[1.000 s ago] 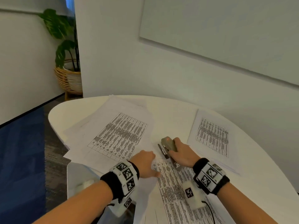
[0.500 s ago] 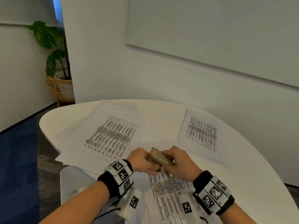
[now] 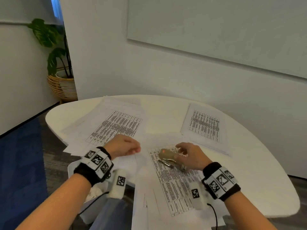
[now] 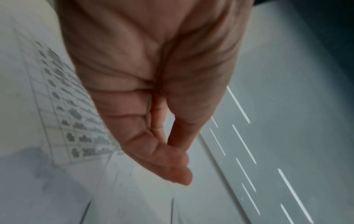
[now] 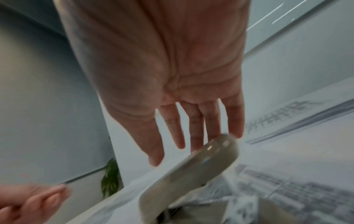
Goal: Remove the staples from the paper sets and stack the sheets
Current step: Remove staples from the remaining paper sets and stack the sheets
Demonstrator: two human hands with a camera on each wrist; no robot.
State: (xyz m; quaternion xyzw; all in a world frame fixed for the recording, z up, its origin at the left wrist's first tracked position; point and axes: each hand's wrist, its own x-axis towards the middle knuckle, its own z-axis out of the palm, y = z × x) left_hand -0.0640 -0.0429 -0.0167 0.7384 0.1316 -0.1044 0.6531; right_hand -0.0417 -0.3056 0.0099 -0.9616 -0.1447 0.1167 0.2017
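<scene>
The stapler (image 3: 171, 159) lies on the printed sheet (image 3: 174, 185) nearest the person, on the white table (image 3: 249, 163). The right hand (image 3: 191, 155) is over it with fingers (image 5: 199, 125) straight and spread — the wrist view shows them open above the stapler's rounded top, gripping nothing, though whether a fingertip touches it is hard to say through the blur. The left hand (image 3: 123, 146) is just to the left of the sheet, apart from the stapler, its thumb and forefinger pressed together and the other fingers curled in; nothing shows between them. A loose spread of papers (image 3: 114, 127) lies at the far left, and another paper set (image 3: 205, 125) sits at the far right.
</scene>
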